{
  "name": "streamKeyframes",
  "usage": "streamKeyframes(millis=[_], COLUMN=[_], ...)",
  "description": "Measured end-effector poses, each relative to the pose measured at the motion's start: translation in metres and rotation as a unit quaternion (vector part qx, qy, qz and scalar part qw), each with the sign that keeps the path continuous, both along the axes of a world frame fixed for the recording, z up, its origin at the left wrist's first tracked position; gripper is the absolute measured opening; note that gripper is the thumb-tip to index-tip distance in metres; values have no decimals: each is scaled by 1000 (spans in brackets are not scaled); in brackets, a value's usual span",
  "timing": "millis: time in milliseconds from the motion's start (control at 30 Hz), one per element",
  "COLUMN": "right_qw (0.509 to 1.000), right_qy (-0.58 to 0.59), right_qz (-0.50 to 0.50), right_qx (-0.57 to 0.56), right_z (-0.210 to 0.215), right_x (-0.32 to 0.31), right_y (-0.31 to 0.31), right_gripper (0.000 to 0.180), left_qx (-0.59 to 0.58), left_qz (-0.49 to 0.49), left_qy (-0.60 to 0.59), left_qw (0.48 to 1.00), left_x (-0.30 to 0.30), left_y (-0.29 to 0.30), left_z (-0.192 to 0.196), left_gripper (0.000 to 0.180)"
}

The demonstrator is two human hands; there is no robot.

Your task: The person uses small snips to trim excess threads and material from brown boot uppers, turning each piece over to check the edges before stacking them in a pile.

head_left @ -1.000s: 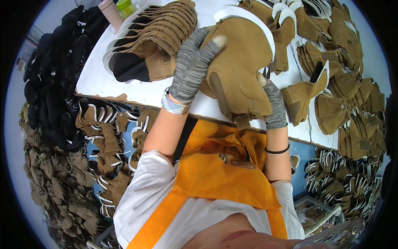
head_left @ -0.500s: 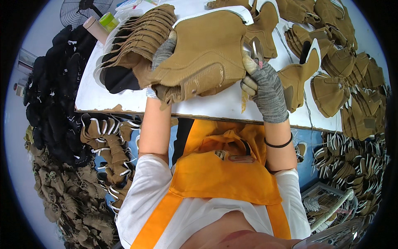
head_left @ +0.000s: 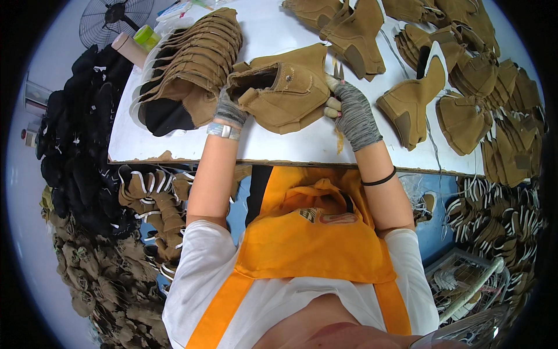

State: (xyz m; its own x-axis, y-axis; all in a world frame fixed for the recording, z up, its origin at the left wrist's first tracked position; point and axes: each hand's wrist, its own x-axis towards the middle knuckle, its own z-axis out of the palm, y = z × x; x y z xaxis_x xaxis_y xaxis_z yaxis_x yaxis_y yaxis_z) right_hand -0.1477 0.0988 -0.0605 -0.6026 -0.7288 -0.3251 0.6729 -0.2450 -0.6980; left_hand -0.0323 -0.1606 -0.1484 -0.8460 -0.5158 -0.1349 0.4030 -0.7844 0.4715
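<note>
Tan suede upper: a boot upper (head_left: 285, 87) sits at upper centre of the frame, lifted just off the white desk (head_left: 290, 145), its dark opening turned to the left
Change: 1 s ago the piece lay spread flat under both palms; 0.5 s ago it was raised and broad across the frame; now it is turned and bunched smaller between the 2 hands
Meaning: the flattening looks finished, and the piece seems to be in position for trimming at its right edge
Left hand: the left hand (head_left: 228, 109), in a grey knit glove with a wristband below it, has its grip closed on the upper's left rim beside the opening
Right hand: the right hand (head_left: 353, 113), also gloved, has a narrow grip around small scissors (head_left: 338, 72) whose tips poke up at the upper's right edge
Nearby: a fanned stack of tan pieces (head_left: 197, 58) lies at upper left, touching or nearly touching the held upper; more uppers (head_left: 465, 110) lie at right
Hidden: the left fingers are tucked behind the suede; whether the blades touch a thread is too small to tell; the scissor handles are buried in the glove
Cut off: piles below the desk edge blur toward the rim
</note>
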Motion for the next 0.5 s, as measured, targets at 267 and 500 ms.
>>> streamKeyframes(millis=[267, 500], right_qw=[995, 929], right_qy=[58, 311], right_qz=[-16, -2], right_qx=[81, 199], right_z=[-22, -62], right_x=[0, -20], right_y=[5, 11], right_gripper=[20, 32], left_qx=[-486, -795], left_qz=[295, 164], left_qy=[-117, -138], left_qw=[814, 567], left_x=[43, 15], left_y=[120, 124], left_z=[110, 148], left_gripper=[48, 37])
